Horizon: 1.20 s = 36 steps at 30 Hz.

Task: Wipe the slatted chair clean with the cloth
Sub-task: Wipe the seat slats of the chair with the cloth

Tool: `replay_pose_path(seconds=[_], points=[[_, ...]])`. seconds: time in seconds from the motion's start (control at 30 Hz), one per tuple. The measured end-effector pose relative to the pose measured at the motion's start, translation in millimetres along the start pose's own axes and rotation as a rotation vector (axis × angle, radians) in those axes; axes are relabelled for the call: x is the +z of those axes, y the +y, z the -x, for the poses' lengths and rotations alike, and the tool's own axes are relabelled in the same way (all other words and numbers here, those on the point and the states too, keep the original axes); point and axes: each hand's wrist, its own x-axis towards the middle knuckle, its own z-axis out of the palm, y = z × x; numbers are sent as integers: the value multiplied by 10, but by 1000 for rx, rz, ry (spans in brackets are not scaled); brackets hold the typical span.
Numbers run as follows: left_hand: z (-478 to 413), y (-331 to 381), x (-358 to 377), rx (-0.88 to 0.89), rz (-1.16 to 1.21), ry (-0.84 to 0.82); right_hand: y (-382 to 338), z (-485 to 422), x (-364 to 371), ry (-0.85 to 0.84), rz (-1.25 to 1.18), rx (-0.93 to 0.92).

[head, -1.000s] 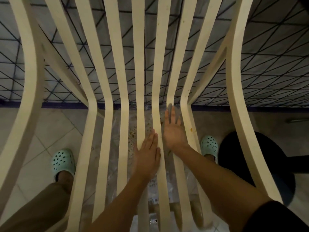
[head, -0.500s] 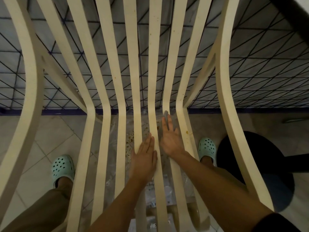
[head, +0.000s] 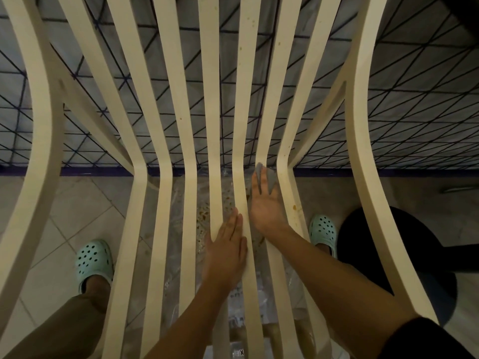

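Slatted chair (head: 212, 99) fills the frame, cream slats spotted brown. Grey cloth (head: 272, 177) sits centre-right at the seat bend, pressed under the flat, straight-fingered right hand (head: 264, 206). Left hand (head: 228, 255) lies flat with fingers straight on the middle slats just beside it.

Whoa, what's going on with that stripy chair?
A person is wiping the slatted chair. Their right hand presses a grey cloth flat on one slat, near the bend where the seat meets the back. Their left hand rests flat on the slats beside it. An orange-brown spot on the next slat to the right is not yet wiped, and crumbs lie on the plastic sheet under the seat.
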Motion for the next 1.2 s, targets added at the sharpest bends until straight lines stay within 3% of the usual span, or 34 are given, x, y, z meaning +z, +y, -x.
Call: replay_pose_path(seconds=[0.13, 0.33, 0.63, 1.0, 1.2], points=[[-25, -6, -4, 7, 16, 14, -12, 98, -68, 9, -86, -9], [-19, -3, -17, 7, 30, 24, -119, -216, -252, -56, -197, 214], [-5, -18, -20, -8, 30, -13, -79, -13, -145, 12, -52, 125], [-8, -25, 27, -10, 48, 30, -39, 942, 43, -64, -54, 124], [438, 29, 120, 32, 45, 20, 15, 1468, 192, -89, -56, 118]])
